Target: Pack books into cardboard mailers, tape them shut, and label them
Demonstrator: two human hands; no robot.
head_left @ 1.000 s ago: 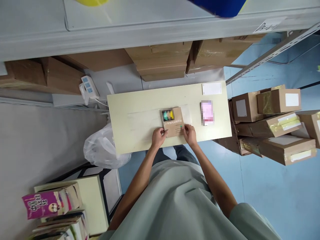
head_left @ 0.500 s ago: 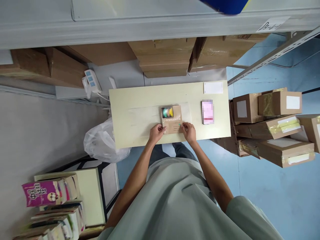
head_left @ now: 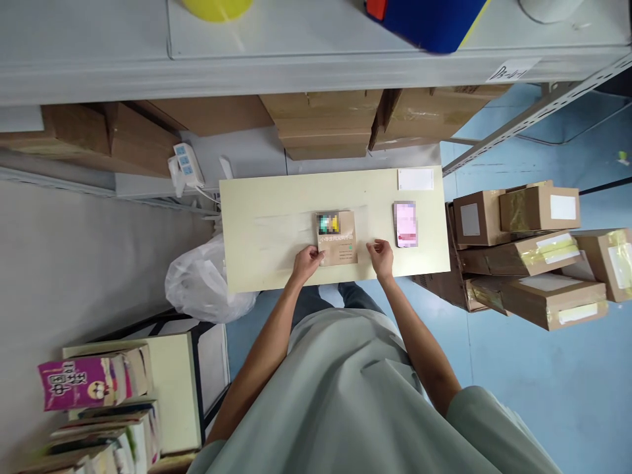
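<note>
A brown paperback book [head_left: 342, 249] with a small picture at its upper left lies flat on the pale narrow table [head_left: 247, 230]. My left hand [head_left: 307, 263] grips its lower left corner between thumb and fingers. My right hand [head_left: 381, 258] is off to the right of the book, over the table, its thumb and bent fingers a little apart with nothing visible in them. What looks like a clear plastic sheet [head_left: 286, 227] spreads under and around the book; its outline is faint. A phone with a pink screen [head_left: 405, 224] lies beyond my right hand.
A white paper slip [head_left: 415, 179] sits at the table's far right corner. Behind stand cardboard boxes [head_left: 326, 125] under a grey shelf [head_left: 296, 76], near a power strip [head_left: 188, 164]. More boxes [head_left: 538, 257] are stacked right, a plastic bag [head_left: 202, 283] hangs left, and books [head_left: 83, 382] lie lower left.
My right hand has let go of the book's right edge and moved right, toward the phone. My left hand stays on the lower left corner. The camera view has shifted slightly.
</note>
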